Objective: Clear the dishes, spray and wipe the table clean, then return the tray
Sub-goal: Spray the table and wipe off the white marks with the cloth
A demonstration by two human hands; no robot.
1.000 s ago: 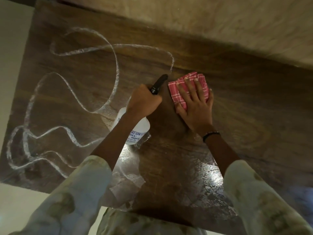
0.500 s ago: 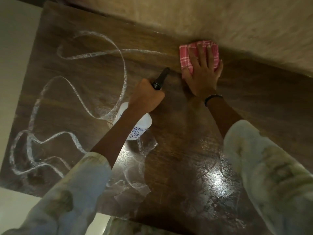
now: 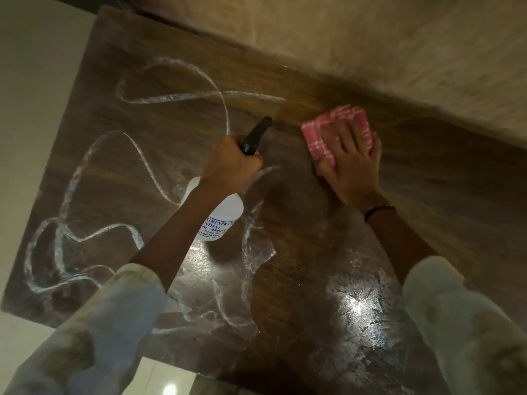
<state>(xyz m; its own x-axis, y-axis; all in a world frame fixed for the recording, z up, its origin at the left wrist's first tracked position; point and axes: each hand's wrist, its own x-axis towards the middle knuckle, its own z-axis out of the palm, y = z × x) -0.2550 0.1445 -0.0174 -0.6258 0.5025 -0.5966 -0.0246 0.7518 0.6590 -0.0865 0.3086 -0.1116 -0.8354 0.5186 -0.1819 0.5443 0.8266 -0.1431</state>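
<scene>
Dark wooden surface carries white spray trails lying left of the right hand, whose flat grip presses the pink cloth down. The left hand grips the spray bottle, nearer those trails.

Both forearms are bare below pale, off-white sleeves pushed up toward the elbows, the cloth mottled with faint olive-brown blotches. A thin black band circles the right wrist. No rings show on the fingers.

The white spray bottle bears blue print, partly hidden by the forearm at 9 o'clock: "GRI SPRAY", "NDIA", "400079", "Price Rs", "all taxes"
</scene>
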